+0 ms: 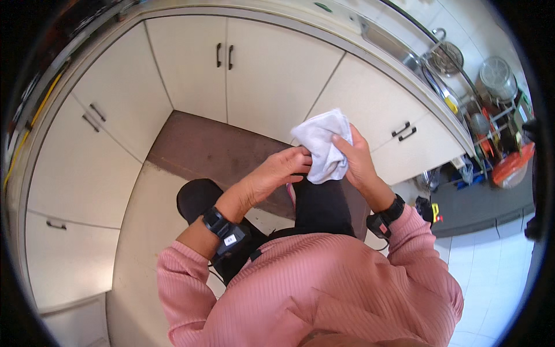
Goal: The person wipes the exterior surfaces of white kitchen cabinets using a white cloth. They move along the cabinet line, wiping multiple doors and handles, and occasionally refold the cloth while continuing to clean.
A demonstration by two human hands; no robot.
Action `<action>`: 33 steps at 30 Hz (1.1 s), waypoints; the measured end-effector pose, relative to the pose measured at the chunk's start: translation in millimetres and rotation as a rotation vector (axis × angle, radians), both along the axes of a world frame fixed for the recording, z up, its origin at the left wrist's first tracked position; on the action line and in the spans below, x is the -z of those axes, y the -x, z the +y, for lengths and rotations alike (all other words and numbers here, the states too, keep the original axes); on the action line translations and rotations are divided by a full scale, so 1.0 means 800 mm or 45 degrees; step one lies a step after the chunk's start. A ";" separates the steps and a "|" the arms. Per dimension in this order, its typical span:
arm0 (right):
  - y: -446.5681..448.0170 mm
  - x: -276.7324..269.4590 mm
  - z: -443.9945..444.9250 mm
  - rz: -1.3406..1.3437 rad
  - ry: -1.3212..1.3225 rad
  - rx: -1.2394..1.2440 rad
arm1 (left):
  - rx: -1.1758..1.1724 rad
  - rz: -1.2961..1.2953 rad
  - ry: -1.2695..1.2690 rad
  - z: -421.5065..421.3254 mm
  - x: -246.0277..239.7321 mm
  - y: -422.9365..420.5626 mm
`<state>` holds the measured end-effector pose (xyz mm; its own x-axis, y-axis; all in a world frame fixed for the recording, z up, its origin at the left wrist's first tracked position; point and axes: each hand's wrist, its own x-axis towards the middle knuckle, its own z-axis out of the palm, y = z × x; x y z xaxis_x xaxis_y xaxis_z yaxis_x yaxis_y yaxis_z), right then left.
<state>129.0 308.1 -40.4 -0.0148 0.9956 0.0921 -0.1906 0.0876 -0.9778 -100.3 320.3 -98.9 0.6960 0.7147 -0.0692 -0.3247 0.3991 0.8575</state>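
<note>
A crumpled, partly folded white cloth (324, 143) hangs in front of my lap. My right hand (359, 156) grips its right edge, thumb on top and the other fingers behind it. Against the lower left side of the cloth is my left hand (282, 169), its fingers slightly apart; some fingertips pass behind the fabric, so I cannot tell whether they hold it. Both wrists carry black strapped devices. Beyond the cloth stand white cabinet doors (277, 73) with black handles.
A countertop (277, 17) curves around above the cabinets, with a sink (390, 43) at the upper right. Farther right, a wire rack (494, 130) holds kitchenware, including a metal strainer pot (498, 78) and an orange-red bag (514, 165). Brown floor (208, 143) borders the cabinet base.
</note>
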 end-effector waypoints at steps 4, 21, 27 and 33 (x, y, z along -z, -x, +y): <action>0.007 0.002 0.003 0.090 0.063 -0.033 | -0.063 0.187 -0.152 0.009 0.002 -0.014; -0.288 0.006 0.198 -0.910 -0.959 1.435 | -0.928 0.340 0.242 0.157 0.096 0.037; -0.207 0.075 0.335 -1.694 -1.378 1.051 | -0.940 0.250 0.308 0.178 0.129 0.014; -0.129 0.067 0.395 -2.113 -1.544 0.422 | -0.959 0.267 0.505 0.164 0.145 0.000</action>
